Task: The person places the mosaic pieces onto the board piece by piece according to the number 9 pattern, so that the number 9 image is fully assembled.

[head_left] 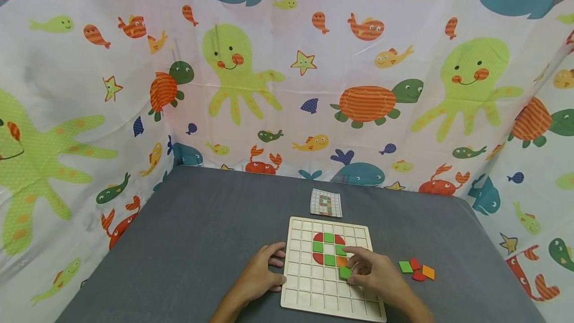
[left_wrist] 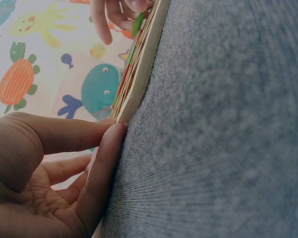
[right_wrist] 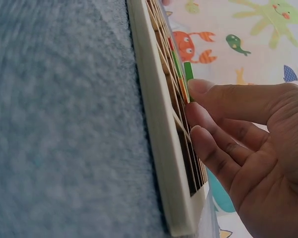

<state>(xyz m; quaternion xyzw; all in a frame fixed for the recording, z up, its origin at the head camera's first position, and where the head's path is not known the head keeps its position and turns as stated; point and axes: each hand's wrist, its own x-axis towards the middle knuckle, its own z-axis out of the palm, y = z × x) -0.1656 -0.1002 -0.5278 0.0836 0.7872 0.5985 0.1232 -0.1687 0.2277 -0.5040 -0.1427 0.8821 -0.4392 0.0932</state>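
A wooden grid board (head_left: 309,283) lies on the grey table. Set in its squares are green tiles (head_left: 329,238), red rounded tiles (head_left: 318,258) and an orange tile (head_left: 342,261), grouped round a bare square. My right hand (head_left: 374,270) is over the board's right half and pinches a green square tile (head_left: 345,272) between thumb and forefinger, just below the orange one. In the right wrist view this green tile (right_wrist: 188,72) stands slightly above the board. My left hand (head_left: 257,273) holds the board's left edge, thumb and finger (left_wrist: 107,158) meeting at it.
Behind the board lies a small card (head_left: 326,203) printed with a grid and coloured pattern. To the right are a loose green tile (head_left: 405,266), an orange tile (head_left: 428,272) and two red tiles (head_left: 419,276). A sea-animal curtain (head_left: 287,88) encloses the table (head_left: 215,223).
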